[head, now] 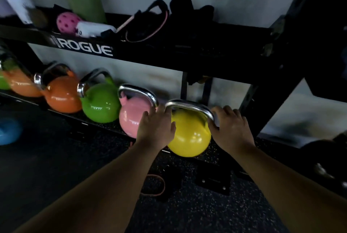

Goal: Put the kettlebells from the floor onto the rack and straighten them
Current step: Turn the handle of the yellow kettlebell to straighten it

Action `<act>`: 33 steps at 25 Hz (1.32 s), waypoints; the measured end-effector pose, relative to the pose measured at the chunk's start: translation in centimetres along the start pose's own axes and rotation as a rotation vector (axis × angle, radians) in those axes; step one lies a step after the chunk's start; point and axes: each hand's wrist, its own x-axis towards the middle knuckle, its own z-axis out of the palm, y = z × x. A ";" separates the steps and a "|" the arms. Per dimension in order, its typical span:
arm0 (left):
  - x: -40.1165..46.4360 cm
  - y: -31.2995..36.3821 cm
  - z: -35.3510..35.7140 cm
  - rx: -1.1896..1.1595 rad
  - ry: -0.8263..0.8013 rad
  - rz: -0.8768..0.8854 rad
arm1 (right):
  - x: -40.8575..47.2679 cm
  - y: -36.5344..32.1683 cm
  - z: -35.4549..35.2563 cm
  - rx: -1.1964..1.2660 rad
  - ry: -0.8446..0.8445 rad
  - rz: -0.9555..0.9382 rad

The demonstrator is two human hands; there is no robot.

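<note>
1. Kettlebells sit in a row on the rack's lower shelf point(105, 125): two orange ones, a green one, the pink kettlebell point(131, 118), and at the right end the yellow kettlebell point(189, 137), which is the one you are handling.
2. Your left hand point(155, 129) lies with fingers spread between the pink bell and the yellow one, at the left leg of the chrome handle point(189, 106). Your right hand point(231, 125) curls loosely against the handle's right leg. Neither hand is closed round the handle; both rest against it, partly open.
3. The step looks like straightening. Turn the yellow bell by pressing the two handle legs in opposite directions, so the body pivots on its base instead of sliding.
4. Match its handle to the pink bell's handle point(138, 92), and leave a small gap so painted bodies do not knock.
5. Keep your left fingers out from between the two bells as you close that gap; that is the pinch risk.
6. Mind the upper shelf point(169, 52) overhead when you lift your hands away.
7. A blue object point(8, 131) lies on the floor at far left; it is too blurred to identify.
</note>
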 end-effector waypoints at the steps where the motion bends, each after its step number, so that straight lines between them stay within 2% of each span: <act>1: 0.7 -0.5 0.2 -0.053 0.009 -0.035 | 0.7 -0.4 0.4 0.013 0.002 0.024; 4: 2.9 -0.4 1.6 -0.205 -0.022 -0.101 | 2.9 -1.0 2.2 0.019 -0.016 0.067; 10: 7.3 0.9 4.7 -0.337 -0.101 -0.083 | 5.8 -2.0 6.7 0.001 -0.097 0.104; 13: 7.9 0.7 5.6 -0.410 -0.033 -0.031 | 6.1 -1.9 7.5 0.072 -0.107 0.102; 16: 7.7 0.4 6.8 -0.630 -0.027 -0.079 | 6.1 -1.4 8.2 0.365 -0.115 0.166; 18: 6.8 0.4 7.8 -0.777 -0.011 -0.124 | 5.8 -1.4 8.8 0.474 -0.083 0.212; 22: 5.6 2.6 9.1 -1.117 0.026 -0.307 | 5.8 -1.2 9.0 0.473 -0.046 0.240; 25: 6.5 3.0 9.1 -1.261 -0.043 -0.336 | 6.0 -1.7 8.4 0.449 -0.022 0.237; 29: 8.2 1.0 9.5 -1.356 -0.170 -0.146 | 4.6 -3.0 8.3 0.473 0.061 0.387; 31: 7.9 1.6 9.7 -1.396 -0.173 -0.150 | 5.0 -2.7 7.4 0.624 0.010 0.533; 33: 7.2 2.9 10.0 -1.460 -0.164 -0.214 | 5.8 -2.2 6.4 0.813 -0.053 0.602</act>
